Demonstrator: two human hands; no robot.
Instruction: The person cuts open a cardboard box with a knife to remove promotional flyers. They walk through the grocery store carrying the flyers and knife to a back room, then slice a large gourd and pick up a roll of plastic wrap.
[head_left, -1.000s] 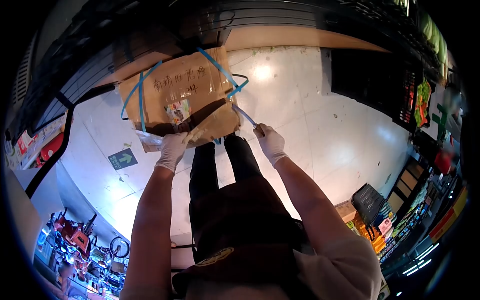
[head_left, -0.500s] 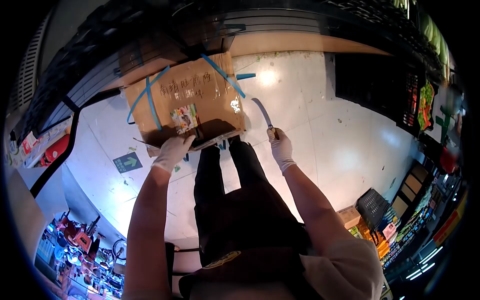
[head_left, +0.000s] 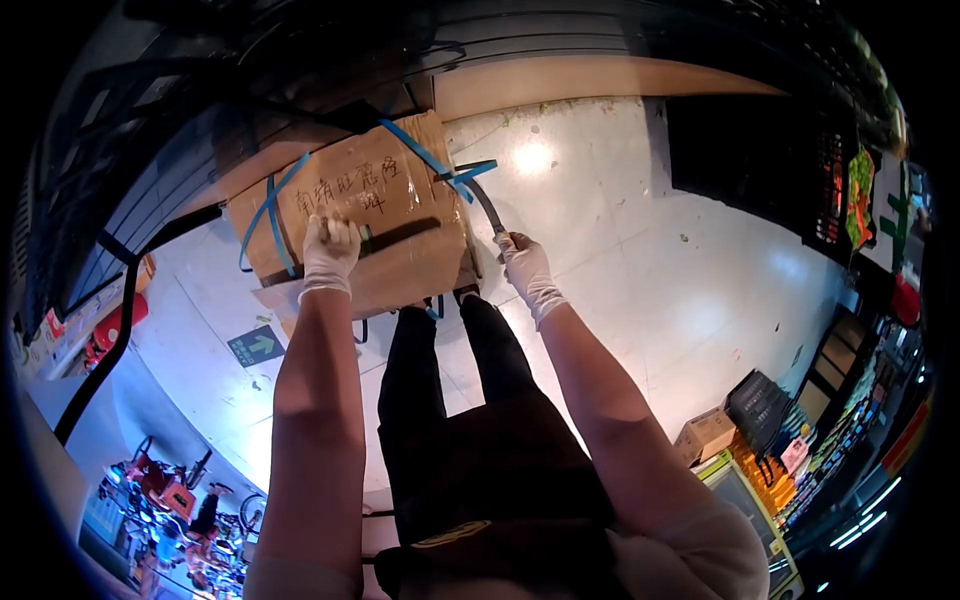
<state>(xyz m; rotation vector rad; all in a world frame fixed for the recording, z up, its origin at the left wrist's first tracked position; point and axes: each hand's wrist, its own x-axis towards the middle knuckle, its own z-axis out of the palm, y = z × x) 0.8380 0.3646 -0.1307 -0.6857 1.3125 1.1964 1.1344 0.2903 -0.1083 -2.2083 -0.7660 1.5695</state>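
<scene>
On the floor before my feet lies a cardboard box (head_left: 405, 205) with handwriting on top and blue straps (head_left: 420, 145) crossing its corners. My left hand (head_left: 332, 250), in a white glove, is closed over the near part of the box top, its fingers curled round the edge of a cardboard flap (head_left: 390, 278). A dark strip shows beyond that edge. My gloved right hand (head_left: 525, 265) grips the handle of a curved knife (head_left: 487, 207). The blade points up and left, beside the box's right side, with its tip by a blue strap; I cannot tell whether they touch.
Dark shelving (head_left: 330, 75) stands behind the box, and a black crate (head_left: 825, 190) is at the right. A green arrow sign (head_left: 257, 345) marks the tiled floor at left. Lower right are a small carton (head_left: 705, 435) and a black basket (head_left: 755, 400).
My left hand has moved up over the box with the flap, which now covers most of the printed label. My right hand has brought the knife up and left, close to the strap.
</scene>
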